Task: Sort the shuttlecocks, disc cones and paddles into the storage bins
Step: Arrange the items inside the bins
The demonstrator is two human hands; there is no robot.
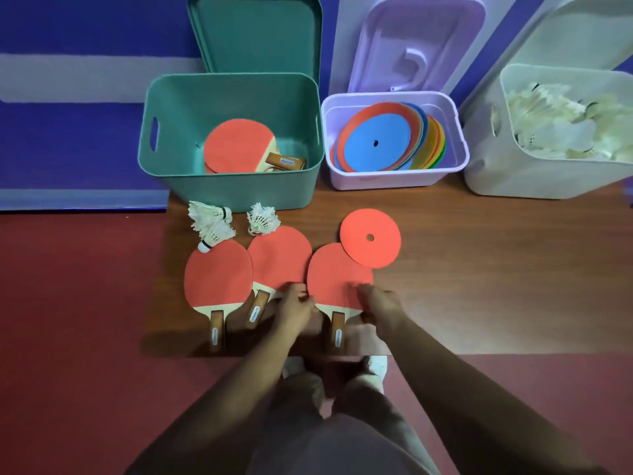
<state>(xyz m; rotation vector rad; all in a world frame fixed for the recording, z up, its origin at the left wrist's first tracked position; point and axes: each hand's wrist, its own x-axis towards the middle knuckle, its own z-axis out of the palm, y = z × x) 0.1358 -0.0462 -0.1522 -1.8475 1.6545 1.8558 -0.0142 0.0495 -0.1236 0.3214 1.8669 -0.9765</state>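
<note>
Three red paddles lie flat on a wooden board: the left paddle (217,275), the middle paddle (279,258) and the right paddle (337,279). My left hand (296,306), fingers curled, pinches the middle paddle's lower right edge. With curled fingers, my right hand (380,303) grips the lower right edge of the right paddle. An orange disc cone (370,238) overlaps that paddle's top. Two shuttlecocks (212,224) lie at the left paddle's tip, and a third shuttlecock (262,219) is above the middle one. Both hands are slightly blurred.
Behind the board stand a green bin (229,190) with paddles inside, a purple bin (394,178) with several coloured disc cones, and a white bin (507,180) of shuttlecocks. Their lids lean against the blue wall. Red floor surrounds the board; my knees are below.
</note>
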